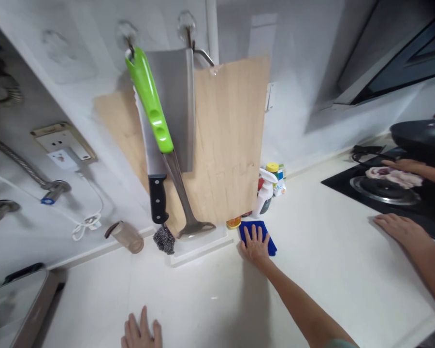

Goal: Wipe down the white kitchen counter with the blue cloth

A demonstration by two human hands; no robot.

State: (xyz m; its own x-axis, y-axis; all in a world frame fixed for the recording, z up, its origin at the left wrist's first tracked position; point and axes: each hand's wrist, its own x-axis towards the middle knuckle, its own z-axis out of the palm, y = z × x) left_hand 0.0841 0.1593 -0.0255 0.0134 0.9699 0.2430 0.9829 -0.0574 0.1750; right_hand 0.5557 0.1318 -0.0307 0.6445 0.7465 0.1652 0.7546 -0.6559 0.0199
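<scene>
My right hand (255, 244) lies flat on a folded blue cloth (271, 246), fingers spread, pressing it to the white countertop (195, 295). Beside the cloth are a white spray bottle (264, 199) and a small orange-yellow item (234, 222), partly hidden behind the hanging boards. At the bottom edge, my left hand (142, 333) rests on the counter with its fingers apart and nothing in it; its lower part is cut off by the frame.
On the wall hang a cutting board (228, 145), a cleaver (179, 106) and a green-handled spatula (150, 99). A brownish cup (126, 237) stands left. At right, a co-worker's hand (406, 166) holds a pale cloth (395, 177) on the black stove (351, 186), near a wok (420, 135).
</scene>
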